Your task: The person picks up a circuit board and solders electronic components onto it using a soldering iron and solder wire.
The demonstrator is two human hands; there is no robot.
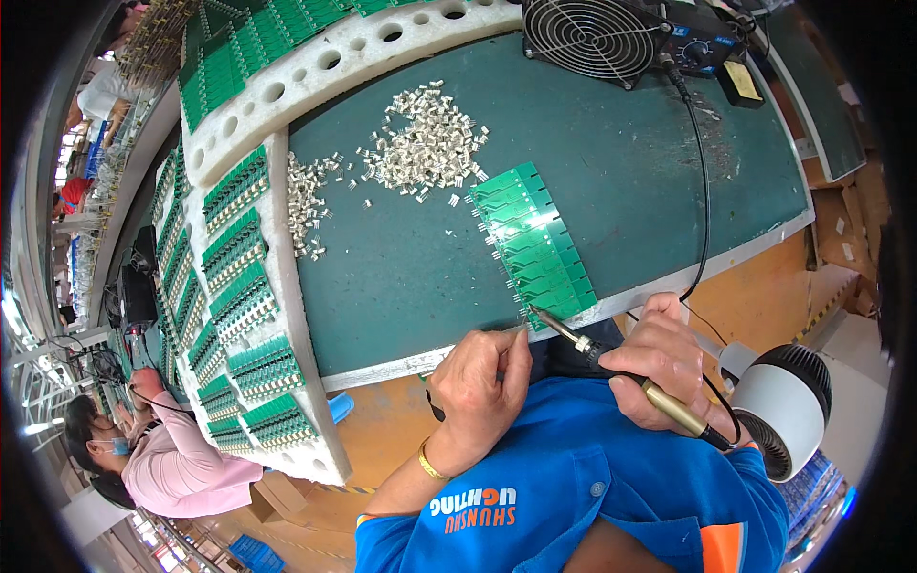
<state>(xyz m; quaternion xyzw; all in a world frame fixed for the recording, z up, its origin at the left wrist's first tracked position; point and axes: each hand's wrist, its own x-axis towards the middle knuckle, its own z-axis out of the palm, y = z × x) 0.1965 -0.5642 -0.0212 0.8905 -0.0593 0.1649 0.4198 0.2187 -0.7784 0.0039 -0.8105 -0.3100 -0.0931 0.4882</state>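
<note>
My right hand (pixel 664 363) is wrapped round a soldering iron (pixel 676 409) with a brass-coloured grip. Its tip touches or nearly touches the near end of a green circuit board panel (pixel 535 244), which lies on the dark green bench mat. Small pins stick out along the panel's left edge. My left hand (pixel 485 374) is closed in a pinch at the panel's near left corner, close to the iron's tip. What its fingertips hold is too thin to make out.
White connectors lie in a large pile (pixel 428 143) and a smaller pile (pixel 304 201). White foam racks (pixel 296 382) of finished-looking boards stand at left. At the back are a fan (pixel 592 38) and a soldering station (pixel 693 48); its cord (pixel 705 191) crosses the mat. A co-worker (pixel 181 458) sits at left.
</note>
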